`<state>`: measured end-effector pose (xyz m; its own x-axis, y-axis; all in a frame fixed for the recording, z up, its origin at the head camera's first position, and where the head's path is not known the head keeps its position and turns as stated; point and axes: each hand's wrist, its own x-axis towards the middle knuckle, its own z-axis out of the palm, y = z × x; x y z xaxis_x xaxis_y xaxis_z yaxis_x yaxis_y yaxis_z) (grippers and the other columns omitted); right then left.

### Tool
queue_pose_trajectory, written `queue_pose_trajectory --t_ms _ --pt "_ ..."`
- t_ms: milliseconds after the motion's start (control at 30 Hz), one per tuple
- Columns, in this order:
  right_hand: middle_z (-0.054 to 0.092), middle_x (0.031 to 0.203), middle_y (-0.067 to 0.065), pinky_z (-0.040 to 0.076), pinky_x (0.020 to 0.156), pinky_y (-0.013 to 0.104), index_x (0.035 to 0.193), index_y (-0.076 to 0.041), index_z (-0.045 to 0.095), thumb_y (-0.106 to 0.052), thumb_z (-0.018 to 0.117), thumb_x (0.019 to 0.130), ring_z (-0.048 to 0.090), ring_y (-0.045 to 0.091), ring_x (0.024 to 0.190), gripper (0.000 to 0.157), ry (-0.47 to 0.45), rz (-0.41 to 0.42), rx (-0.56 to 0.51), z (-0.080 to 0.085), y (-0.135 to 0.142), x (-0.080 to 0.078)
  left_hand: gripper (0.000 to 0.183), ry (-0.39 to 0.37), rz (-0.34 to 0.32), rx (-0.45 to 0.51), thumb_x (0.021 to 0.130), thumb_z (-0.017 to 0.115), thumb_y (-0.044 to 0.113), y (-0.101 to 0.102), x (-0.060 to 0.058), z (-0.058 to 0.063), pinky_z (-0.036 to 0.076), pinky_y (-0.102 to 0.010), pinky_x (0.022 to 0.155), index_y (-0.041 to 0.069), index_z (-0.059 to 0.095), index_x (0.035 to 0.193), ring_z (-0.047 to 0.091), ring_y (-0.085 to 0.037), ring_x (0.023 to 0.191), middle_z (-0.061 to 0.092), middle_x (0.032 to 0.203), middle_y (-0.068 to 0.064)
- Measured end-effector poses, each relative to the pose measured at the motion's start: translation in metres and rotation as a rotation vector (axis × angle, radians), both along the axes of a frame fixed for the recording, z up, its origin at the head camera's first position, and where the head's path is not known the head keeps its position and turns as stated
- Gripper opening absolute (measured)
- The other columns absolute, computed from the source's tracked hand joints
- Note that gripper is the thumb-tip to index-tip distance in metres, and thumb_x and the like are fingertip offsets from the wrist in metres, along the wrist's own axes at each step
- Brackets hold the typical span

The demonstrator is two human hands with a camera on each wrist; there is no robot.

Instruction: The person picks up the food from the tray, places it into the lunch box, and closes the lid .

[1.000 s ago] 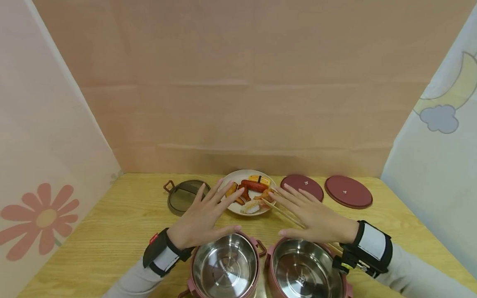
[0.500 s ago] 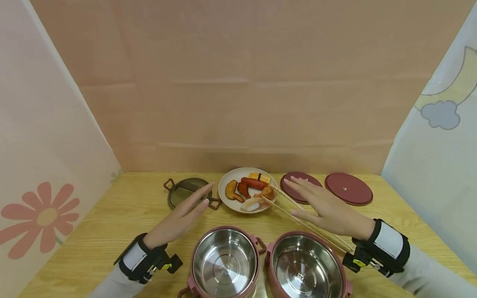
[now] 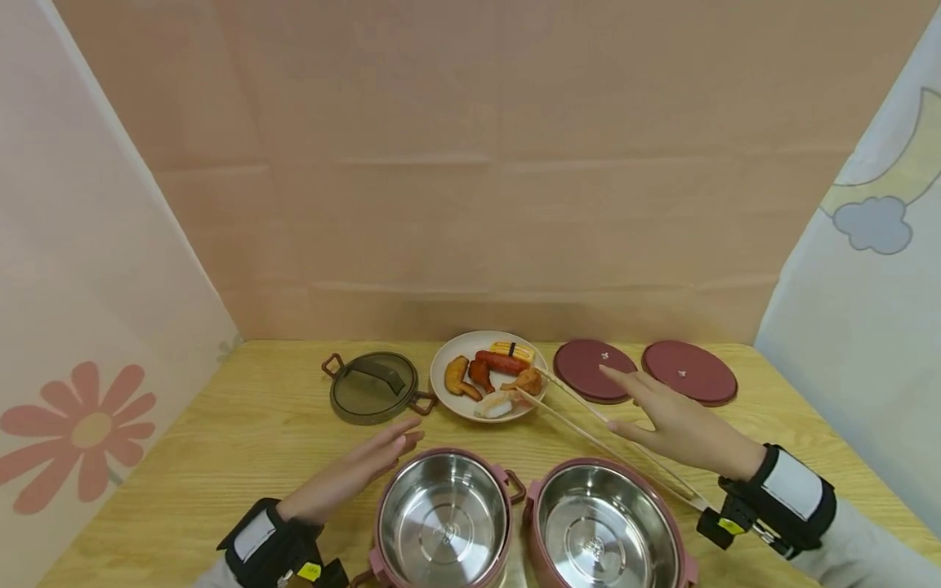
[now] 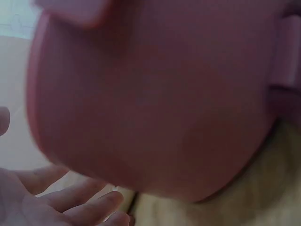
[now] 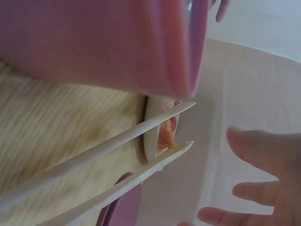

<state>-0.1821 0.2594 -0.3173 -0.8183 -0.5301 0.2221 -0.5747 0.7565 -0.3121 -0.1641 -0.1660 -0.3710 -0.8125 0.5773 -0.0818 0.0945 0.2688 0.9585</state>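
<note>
Fingers extended, my left hand (image 3: 360,469) hovers just left of the left pink pot (image 3: 444,518), holding nothing. In the left wrist view its fingers reach beside the wall of that pot. Over the right side of the table my right hand (image 3: 676,425) is spread flat with the thumb apart, also holding nothing. Beneath it lies a pair of wooden tongs (image 3: 610,449), tips leaning on the rim of the food plate (image 3: 441,367). The right pink pot (image 3: 606,523) stands close to the left one; both have steel insides.
The plate carries a sausage (image 3: 502,362), a corn piece (image 3: 513,351), chicken pieces (image 3: 479,375) and shrimp sushi (image 3: 496,403). A glass lid (image 3: 371,390) lies to its left; two dark red lids (image 3: 591,369) lie to its right. A brown backdrop (image 3: 470,204) closes the far edge.
Both hands have moved apart: the left down and left toward the outer side of its pot, the right outward to the right. The glass lid, plate and tongs came into fuller sight.
</note>
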Motion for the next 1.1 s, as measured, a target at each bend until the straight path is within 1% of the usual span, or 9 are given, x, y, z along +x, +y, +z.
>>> queue_pose_trajectory --t_ms 133,200,333,500,567,700,833,933,1100 --pt "0.046 0.141 0.025 0.05 0.091 0.052 0.147 0.001 0.035 -0.039 0.064 0.093 0.052 0.042 0.122 0.073 -0.084 0.007 0.023 -0.008 0.006 -0.001 0.058 -0.04 -0.004 -0.012 0.105 0.034 0.039 0.004 0.003 -0.008 0.018 -0.066 0.111 0.012 0.022 0.155 0.021 -0.043 0.143 0.027 0.156 -0.02" --pt "0.046 0.141 0.026 0.051 0.09 0.053 0.146 0.002 0.035 -0.041 0.063 0.093 0.052 0.044 0.122 0.074 -0.136 0.008 0.027 -0.012 0.007 -0.002 0.057 -0.065 -0.006 0.006 0.105 0.034 0.039 0.007 0.004 -0.011 0.017 -0.068 0.11 0.012 0.025 0.154 0.019 -0.043 0.143 0.026 0.157 -0.019" --pt "0.047 0.137 0.03 0.054 0.084 0.052 0.145 0.004 0.036 -0.046 0.062 0.092 0.057 0.044 0.114 0.077 -0.199 -0.003 0.043 -0.018 0.008 -0.001 0.057 -0.109 -0.03 0.068 0.105 0.033 0.038 0.01 0.005 -0.019 0.016 -0.064 0.113 0.009 0.026 0.153 0.017 -0.041 0.144 0.025 0.157 -0.018" --pt "0.048 0.135 0.032 0.054 0.083 0.052 0.144 0.004 0.038 -0.046 0.063 0.092 0.059 0.043 0.111 0.076 -0.198 -0.021 0.083 -0.026 0.009 -0.001 0.057 -0.142 -0.01 0.13 0.106 0.031 0.04 0.014 0.007 -0.025 0.019 -0.059 0.114 0.007 0.028 0.152 0.02 -0.04 0.144 0.031 0.155 -0.017" --pt "0.048 0.135 0.033 0.054 0.083 0.053 0.144 0.004 0.038 -0.046 0.064 0.091 0.059 0.044 0.111 0.077 -0.198 -0.027 0.1 -0.028 0.009 -0.002 0.057 -0.149 0.004 0.15 0.105 0.032 0.041 0.015 0.007 -0.026 0.022 -0.056 0.114 0.006 0.03 0.152 0.023 -0.039 0.143 0.032 0.154 -0.017" --pt "0.047 0.135 0.034 0.054 0.083 0.054 0.144 0.005 0.037 -0.044 0.065 0.09 0.057 0.046 0.113 0.078 -0.212 -0.029 0.108 -0.031 0.009 -0.004 0.057 -0.141 0.035 0.159 0.105 0.033 0.041 0.018 0.007 -0.028 0.024 -0.055 0.114 0.006 0.033 0.15 0.026 -0.039 0.141 0.037 0.151 -0.017" --pt "0.048 0.134 0.035 0.054 0.084 0.053 0.143 0.007 0.037 -0.039 0.066 0.091 0.057 0.046 0.113 0.076 -0.209 -0.019 0.114 -0.036 0.009 -0.006 0.057 -0.126 0.065 0.146 0.105 0.034 0.042 0.019 0.008 -0.029 0.023 -0.057 0.114 0.006 0.036 0.148 0.028 -0.038 0.141 0.042 0.148 -0.016" --pt "0.05 0.132 0.034 0.054 0.083 0.052 0.142 0.008 0.039 -0.036 0.068 0.09 0.058 0.045 0.111 0.074 -0.188 -0.007 0.126 -0.038 0.008 -0.008 0.056 -0.126 0.098 0.146 0.104 0.034 0.043 0.02 0.009 -0.029 0.025 -0.052 0.113 0.008 0.04 0.147 0.029 -0.035 0.14 0.043 0.148 -0.013" --pt "0.056 0.126 0.031 0.054 0.083 0.051 0.141 0.009 0.04 -0.036 0.07 0.088 0.061 0.042 0.109 0.075 -0.174 0.003 0.129 -0.041 0.006 -0.01 0.055 -0.164 0.136 0.197 0.103 0.037 0.045 0.024 0.012 -0.032 0.029 -0.036 0.109 0.012 0.043 0.147 0.027 -0.03 0.141 0.04 0.15 -0.01"
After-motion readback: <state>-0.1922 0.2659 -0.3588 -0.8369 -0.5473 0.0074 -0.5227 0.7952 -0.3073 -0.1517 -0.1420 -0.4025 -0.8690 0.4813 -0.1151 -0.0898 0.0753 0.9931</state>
